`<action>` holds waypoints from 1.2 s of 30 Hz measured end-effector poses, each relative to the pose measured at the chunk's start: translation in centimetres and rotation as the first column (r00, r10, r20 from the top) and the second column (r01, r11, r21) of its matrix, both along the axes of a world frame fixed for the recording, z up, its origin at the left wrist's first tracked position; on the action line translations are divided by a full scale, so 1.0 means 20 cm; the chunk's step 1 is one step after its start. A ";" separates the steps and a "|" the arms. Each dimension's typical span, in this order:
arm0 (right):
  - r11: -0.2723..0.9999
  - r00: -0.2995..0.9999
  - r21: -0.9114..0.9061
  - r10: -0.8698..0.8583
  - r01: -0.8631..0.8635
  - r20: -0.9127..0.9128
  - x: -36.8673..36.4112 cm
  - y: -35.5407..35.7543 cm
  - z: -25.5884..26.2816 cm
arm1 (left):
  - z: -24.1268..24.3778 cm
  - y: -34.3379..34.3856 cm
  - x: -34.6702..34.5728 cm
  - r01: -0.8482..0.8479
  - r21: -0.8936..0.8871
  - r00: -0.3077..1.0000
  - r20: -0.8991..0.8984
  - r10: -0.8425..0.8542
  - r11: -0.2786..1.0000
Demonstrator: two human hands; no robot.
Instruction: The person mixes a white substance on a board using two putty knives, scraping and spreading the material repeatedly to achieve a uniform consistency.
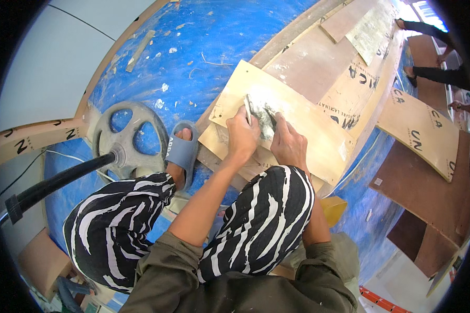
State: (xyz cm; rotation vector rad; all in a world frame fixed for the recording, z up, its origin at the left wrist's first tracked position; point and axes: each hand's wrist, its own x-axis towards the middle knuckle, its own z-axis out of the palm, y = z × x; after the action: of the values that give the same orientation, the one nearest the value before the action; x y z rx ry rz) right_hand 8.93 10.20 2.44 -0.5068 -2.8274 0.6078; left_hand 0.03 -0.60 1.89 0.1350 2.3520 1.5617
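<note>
A pale laminate board (317, 133) lies before me over other sheets, with a smeared patch of grey-white paste (263, 117) on it. My left hand (243, 131) grips a thin, light-coloured flat tool (247, 106), held on edge at the left side of the paste. On the other side of the patch, my right hand (289, 137) holds a dark thin blade (272, 116), mostly hidden by the fingers. Both hands rest close over the board, a small gap apart.
A round grey pedestal base (131, 137) with a black pole stands at left. Laminate sheets (419, 133) lie at right, and a yellow object (332, 210) is by my right forearm. Another person's dark-sleeved arms (434, 76) show at upper right. Scraps dot the blue floor covering (203, 43).
</note>
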 end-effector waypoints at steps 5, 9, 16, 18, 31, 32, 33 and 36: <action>1.000 1.000 -0.015 0.001 -0.001 -0.011 -0.02 0.04 -0.06 | -0.02 -0.01 -0.02 0.029 -0.018 1.000 0.012 -0.028 0.999; 0.974 0.978 -0.107 -0.206 0.201 -0.031 0.06 0.13 0.03 | -0.05 -0.02 -0.02 0.029 -0.031 0.995 -0.099 -0.032 0.999; 0.979 0.978 -0.113 -0.181 0.168 -0.107 -0.06 0.10 -0.11 | -0.03 -0.03 -0.02 0.042 0.022 0.999 -0.008 -0.042 0.999; 0.990 0.987 -0.059 -0.133 0.128 -0.089 -0.12 0.05 -0.06 | -0.04 -0.03 -0.02 0.034 0.045 0.999 -0.022 -0.033 0.998; 0.992 0.992 0.036 0.123 -0.122 -0.027 -0.09 0.07 -0.10 | -0.02 -0.03 -0.03 0.030 0.110 0.999 0.030 -0.034 0.994; 0.992 0.992 0.005 0.125 -0.125 -0.013 -0.10 0.12 -0.08 | -0.01 -0.03 -0.03 0.029 0.091 0.998 0.050 -0.034 0.995; 0.991 0.992 -0.034 0.127 -0.127 0.007 -0.10 0.15 -0.05 | -0.01 -0.03 -0.02 0.028 0.065 0.997 0.075 -0.033 0.998; 0.973 0.997 -0.221 0.075 -0.071 0.013 -0.16 0.29 0.05 | -0.03 -0.04 0.00 0.006 0.067 0.998 0.055 -0.010 0.998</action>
State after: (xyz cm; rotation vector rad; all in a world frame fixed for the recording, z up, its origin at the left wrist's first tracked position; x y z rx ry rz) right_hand 5.72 16.08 3.47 -0.4492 -2.8245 0.9432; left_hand -0.07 -1.34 1.37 0.1145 2.2558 1.6197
